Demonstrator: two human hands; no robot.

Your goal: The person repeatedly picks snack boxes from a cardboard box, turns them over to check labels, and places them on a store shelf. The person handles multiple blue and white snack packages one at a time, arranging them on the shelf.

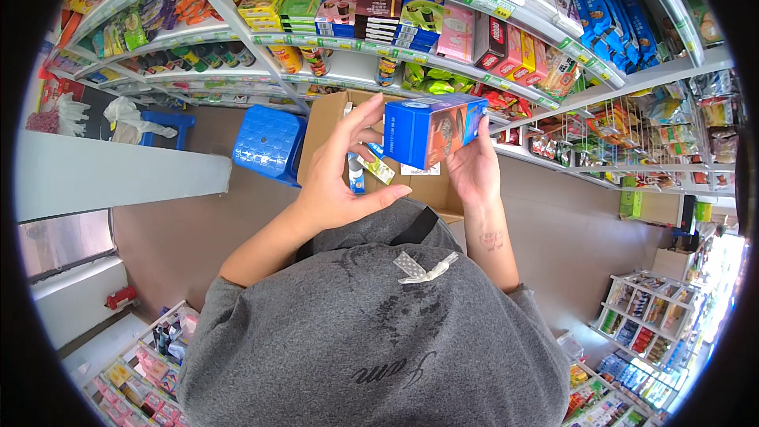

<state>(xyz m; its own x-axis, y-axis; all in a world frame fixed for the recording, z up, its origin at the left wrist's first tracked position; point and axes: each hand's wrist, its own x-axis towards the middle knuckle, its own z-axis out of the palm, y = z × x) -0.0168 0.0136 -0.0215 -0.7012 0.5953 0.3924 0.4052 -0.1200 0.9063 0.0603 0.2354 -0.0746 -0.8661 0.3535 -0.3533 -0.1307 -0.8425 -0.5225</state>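
Observation:
In front of my chest, a blue snack box [406,133] with dark round biscuits pictured on its side is held tilted. My right hand [477,163] grips its right end. My left hand [332,181] is spread beside the left end, its thumb apart from the box and its fingertips close to the edge; whether they touch is unclear. Below, an opened cardboard carton [323,124] sits on the floor, partly hidden by my hands and the box. Inside it lie a green packet [378,169] and a blue-and-white packet [356,177].
Shelves ahead hold boxed biscuits [424,15], canisters [284,59] and blue bags [599,12]. A blue plastic stool [270,142] stands left of the carton. A pale panel [124,175] juts in from the left. Hanging snack packets [616,121] are at right.

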